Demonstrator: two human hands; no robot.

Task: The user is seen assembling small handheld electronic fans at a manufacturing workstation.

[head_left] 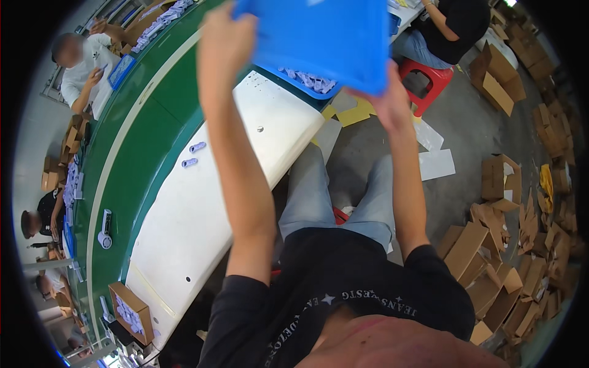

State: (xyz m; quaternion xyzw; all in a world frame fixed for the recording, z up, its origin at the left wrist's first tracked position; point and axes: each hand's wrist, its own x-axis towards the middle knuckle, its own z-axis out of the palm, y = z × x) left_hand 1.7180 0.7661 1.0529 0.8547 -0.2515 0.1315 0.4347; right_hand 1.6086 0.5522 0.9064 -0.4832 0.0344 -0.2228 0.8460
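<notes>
Both my hands hold up a blue plastic tray point(322, 40) at the top of the head view. My left hand point(227, 40) grips its left edge, and my right hand point(391, 101) is closed on its lower right corner. Beneath it, partly hidden, a second blue tray point(331, 94) full of small lavender plastic parts point(310, 81) rests at the far end of the white table point(215, 202). Two more lavender pieces, one point(197, 147) just beyond the other point(189, 162), lie on the table left of my left forearm.
A green conveyor belt point(132, 178) curves along the table's left side, carrying a pale handheld device point(105, 230). An open carton point(147, 316) of parts stands at the near left. Co-workers sit across the belt and beside a red stool point(438, 92). Cardboard boxes point(472, 251) crowd the right-hand floor.
</notes>
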